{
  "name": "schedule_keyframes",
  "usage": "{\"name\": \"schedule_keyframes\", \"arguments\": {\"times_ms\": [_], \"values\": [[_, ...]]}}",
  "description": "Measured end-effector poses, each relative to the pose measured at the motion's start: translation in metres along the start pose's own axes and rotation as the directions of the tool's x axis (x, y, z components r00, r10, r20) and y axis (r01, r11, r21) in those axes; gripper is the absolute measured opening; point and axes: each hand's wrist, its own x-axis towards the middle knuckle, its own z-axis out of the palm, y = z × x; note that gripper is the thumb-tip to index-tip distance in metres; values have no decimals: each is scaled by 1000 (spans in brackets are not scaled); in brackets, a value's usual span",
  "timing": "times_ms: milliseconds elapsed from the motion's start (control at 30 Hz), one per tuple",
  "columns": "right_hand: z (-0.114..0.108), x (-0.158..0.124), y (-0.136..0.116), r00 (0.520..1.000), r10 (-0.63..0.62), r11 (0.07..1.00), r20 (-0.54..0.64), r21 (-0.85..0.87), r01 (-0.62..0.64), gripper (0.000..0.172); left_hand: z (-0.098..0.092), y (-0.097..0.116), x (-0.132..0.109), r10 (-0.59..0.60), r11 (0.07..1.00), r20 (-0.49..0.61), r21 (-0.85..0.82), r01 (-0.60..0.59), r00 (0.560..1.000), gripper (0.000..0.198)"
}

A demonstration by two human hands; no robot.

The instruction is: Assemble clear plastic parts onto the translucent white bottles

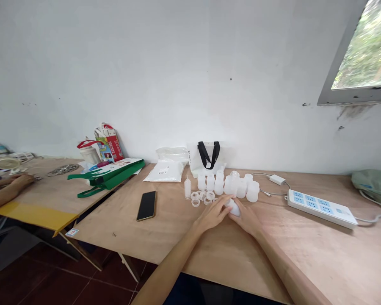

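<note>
- Near the front edge of the worktop (165, 235), a white container (233, 208) is being held between the left hand (213, 213) and the right hand (247, 218); the fingers of both are being curled narrowly about it, so its opening is being hidden.
- Should it be pressed unevenly, the container could be squeezed out of the hands, its wall looking smooth.
- Just beyond the left hand, several clear rings (195, 203) are being left loose; by a careless knuckle they could be knocked and set rolling.
- Beside them a slim bottle (187, 189) is being stood upright; being tall and narrow, it could be tipped by a sideways sweep.
- Behind the hands, other white containers (252, 193) are being crowded together, so a nudge could be passed along the group.
- Less risk is being posed by the power strip (320, 209), well apart on the right.
</note>
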Motion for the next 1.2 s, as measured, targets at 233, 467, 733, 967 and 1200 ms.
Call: {"name": "schedule_keyframes", "arguments": {"times_ms": [233,467,733,967,1200], "values": [[3,1,-5,980,-190,942,-52,-291,167,36,15,-22,3,-309,947,-222,19,321,925,34],[6,1,-3,968,-95,994,-231,-68,82,35,19,-46,2,-338,941,-393,-111,320,856,27],[-10,10,22,714,265,950,-648,304,-77,61,18,-34,-6,-246,965,-214,32,259,945,32],[-35,15,78,495,466,884,-734,411,-223,80,12,-23,-6,-219,971,20,99,217,975,29],[-29,18,121,609,510,851,-608,457,-258,85,13,-23,-6,-196,977,50,96,191,979,28]]}}
